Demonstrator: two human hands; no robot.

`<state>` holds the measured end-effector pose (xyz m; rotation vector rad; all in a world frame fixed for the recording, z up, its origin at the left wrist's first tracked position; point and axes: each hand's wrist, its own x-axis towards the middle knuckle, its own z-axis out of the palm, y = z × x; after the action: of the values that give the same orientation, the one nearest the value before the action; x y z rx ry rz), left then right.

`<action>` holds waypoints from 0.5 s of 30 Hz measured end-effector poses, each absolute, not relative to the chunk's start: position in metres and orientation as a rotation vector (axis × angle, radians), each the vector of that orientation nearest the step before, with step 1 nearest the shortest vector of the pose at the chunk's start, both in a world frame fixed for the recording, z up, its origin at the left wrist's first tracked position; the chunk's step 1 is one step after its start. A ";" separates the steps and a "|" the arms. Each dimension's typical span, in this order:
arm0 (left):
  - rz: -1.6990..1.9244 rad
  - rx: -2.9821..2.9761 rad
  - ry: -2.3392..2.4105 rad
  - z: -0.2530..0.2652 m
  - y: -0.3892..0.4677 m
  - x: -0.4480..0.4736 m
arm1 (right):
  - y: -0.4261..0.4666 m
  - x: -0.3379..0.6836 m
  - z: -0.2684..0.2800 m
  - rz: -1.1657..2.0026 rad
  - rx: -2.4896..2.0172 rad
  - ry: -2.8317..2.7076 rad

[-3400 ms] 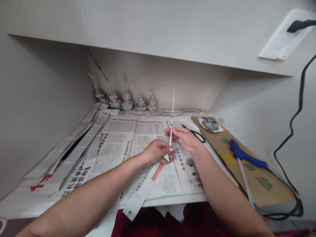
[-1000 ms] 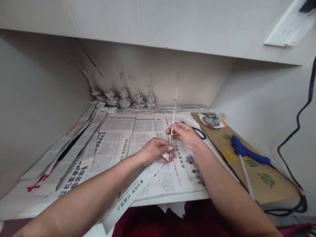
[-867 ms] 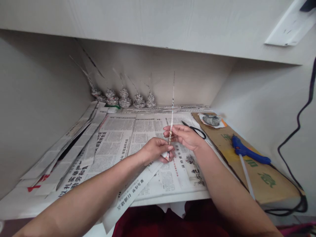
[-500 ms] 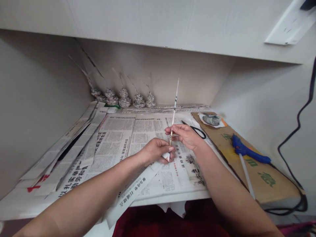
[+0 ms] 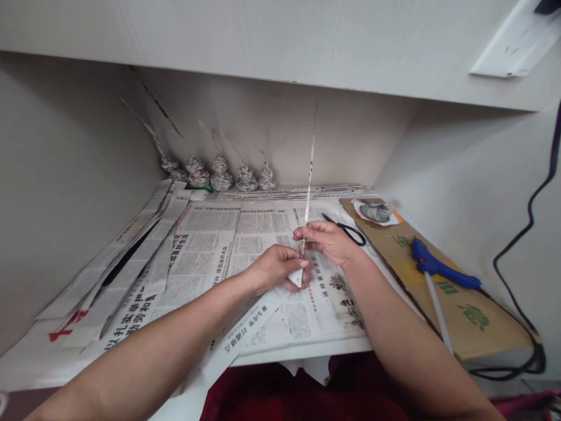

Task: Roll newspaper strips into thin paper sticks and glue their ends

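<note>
Head view: paper rod [image 5: 308, 193], long axis near upright, rising above both grips. Left hand [image 5: 280, 269]: pinched on rod's base, paper strip [image 5: 249, 327] slanting down-left from it. Right hand [image 5: 329, 241]: curled around rod just above, nearer free tip.

1. Rolled paper stick [image 5: 310, 181]: slender, pale with dark flecks, nearly upright, leaning slightly right (its top is blurred).
2. Paper strip [image 5: 245, 331]: printed, flat, slanting from near the stick's base across the table edge [image 5: 307, 353].
</note>
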<state>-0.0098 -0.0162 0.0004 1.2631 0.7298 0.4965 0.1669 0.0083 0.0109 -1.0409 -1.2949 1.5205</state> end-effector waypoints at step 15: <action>0.507 1.282 0.758 0.002 -0.016 -0.010 | 0.010 0.170 0.009 1.545 -1.019 -1.307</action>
<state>-0.0097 -0.0164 0.0016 1.2815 0.7582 0.5066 0.1696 0.0097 0.0094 -1.0190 -1.3074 1.5449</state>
